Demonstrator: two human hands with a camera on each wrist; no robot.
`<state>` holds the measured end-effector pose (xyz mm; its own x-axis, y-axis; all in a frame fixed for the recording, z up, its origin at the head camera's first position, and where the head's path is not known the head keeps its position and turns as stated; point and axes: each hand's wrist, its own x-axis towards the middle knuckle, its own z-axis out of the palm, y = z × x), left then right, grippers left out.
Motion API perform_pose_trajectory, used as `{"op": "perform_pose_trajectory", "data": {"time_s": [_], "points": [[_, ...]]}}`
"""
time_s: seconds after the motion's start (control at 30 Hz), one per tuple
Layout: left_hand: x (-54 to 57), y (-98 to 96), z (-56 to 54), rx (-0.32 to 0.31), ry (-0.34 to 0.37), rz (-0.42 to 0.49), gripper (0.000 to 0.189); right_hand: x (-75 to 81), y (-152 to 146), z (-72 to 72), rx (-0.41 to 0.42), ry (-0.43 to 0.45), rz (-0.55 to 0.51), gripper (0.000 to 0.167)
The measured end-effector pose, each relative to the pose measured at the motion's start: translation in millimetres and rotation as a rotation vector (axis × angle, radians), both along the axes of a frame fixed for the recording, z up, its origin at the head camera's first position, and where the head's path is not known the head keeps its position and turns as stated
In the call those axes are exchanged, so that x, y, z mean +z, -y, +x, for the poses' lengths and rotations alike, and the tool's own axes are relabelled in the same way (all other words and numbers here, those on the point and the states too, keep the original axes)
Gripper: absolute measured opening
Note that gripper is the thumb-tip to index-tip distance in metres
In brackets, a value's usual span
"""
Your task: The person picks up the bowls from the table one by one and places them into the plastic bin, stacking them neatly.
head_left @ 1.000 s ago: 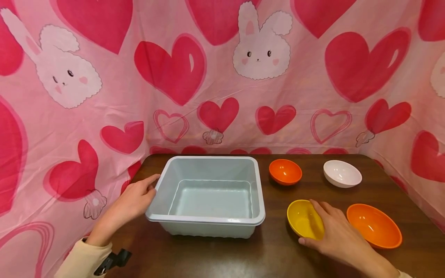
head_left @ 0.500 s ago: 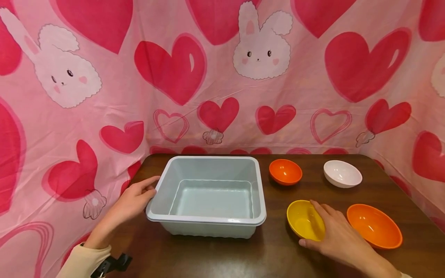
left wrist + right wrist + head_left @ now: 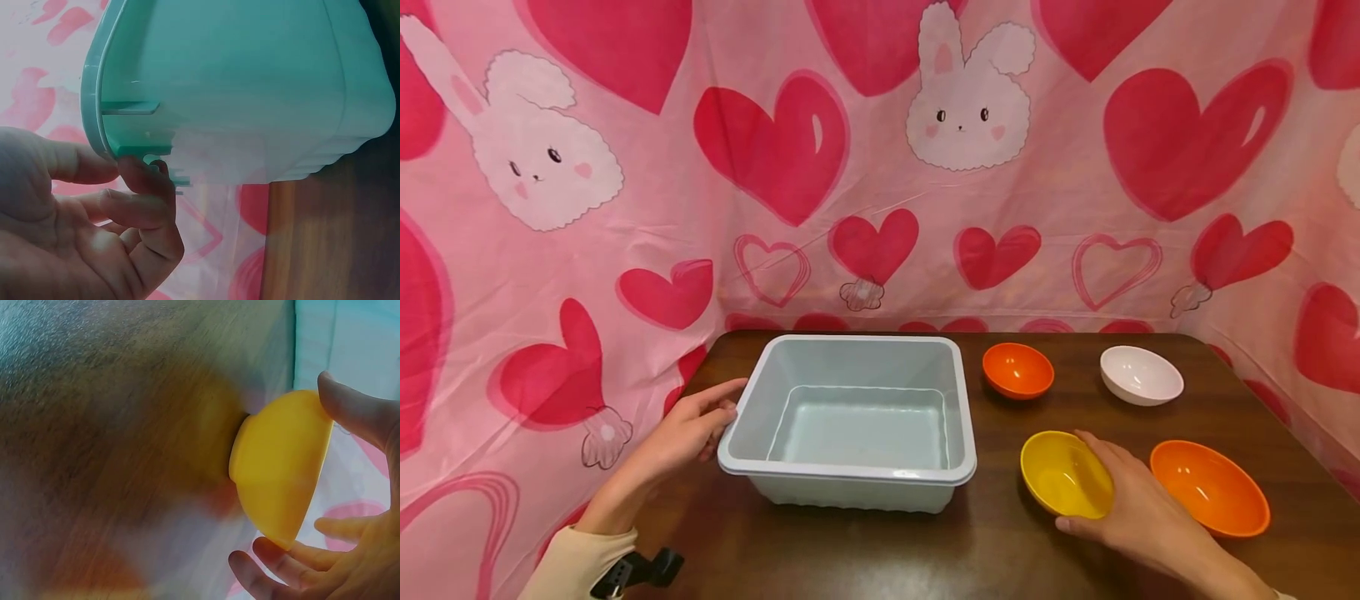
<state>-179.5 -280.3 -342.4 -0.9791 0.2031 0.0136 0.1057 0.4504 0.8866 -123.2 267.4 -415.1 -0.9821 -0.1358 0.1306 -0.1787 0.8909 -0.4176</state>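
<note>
A light grey-blue plastic basin stands on the left half of the table. My left hand is at its left side, and in the left wrist view the thumb and curled fingers pinch the basin's rim. On the right, my right hand grips a small yellow bowl across its rim. The right wrist view shows the thumb at one edge of the yellow bowl and fingertips at the opposite edge; the bowl's foot is at the table surface.
A small red-orange bowl sits right of the basin, with a white bowl farther right. A larger orange bowl lies beyond my right hand. Pink cloth with hearts and rabbits hangs around the dark wooden table.
My right hand has shifted slightly right at the yellow bowl, so more of the bowl's inside shows. The left hand's fingers bend a little more at the basin's rim.
</note>
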Motion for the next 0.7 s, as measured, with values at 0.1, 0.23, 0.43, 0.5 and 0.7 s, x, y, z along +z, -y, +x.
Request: {"op": "perform_pose_trajectory", "data": {"time_s": [0.1, 0.23, 0.43, 0.5, 0.7], "points": [[0.0, 0.0, -0.2, -0.004, 0.005, -0.003, 0.057, -0.9, -0.5, 0.1, 0.005, -0.006, -0.009, 0.121], [-0.1, -0.1, -1.1, -0.006, 0.009, -0.003, 0.057, -3.7, -1.1, 0.2, 0.022, -0.028, -0.026, 0.122], [-0.2, 0.2, -2.7, -0.016, 0.011, 0.018, 0.056, -6.3, -1.7, -1.4, 0.039, -0.049, -0.046, 0.120], [-0.4, 0.0, -3.0, -0.015, 0.014, 0.018, 0.057, -5.9, -1.7, -2.0, 0.035, -0.046, -0.054, 0.119], [-0.1, 0.0, -3.9, -0.010, 0.017, 0.019, 0.057, -5.1, -0.8, -3.1, -0.004, -0.036, -0.078, 0.119]]}}
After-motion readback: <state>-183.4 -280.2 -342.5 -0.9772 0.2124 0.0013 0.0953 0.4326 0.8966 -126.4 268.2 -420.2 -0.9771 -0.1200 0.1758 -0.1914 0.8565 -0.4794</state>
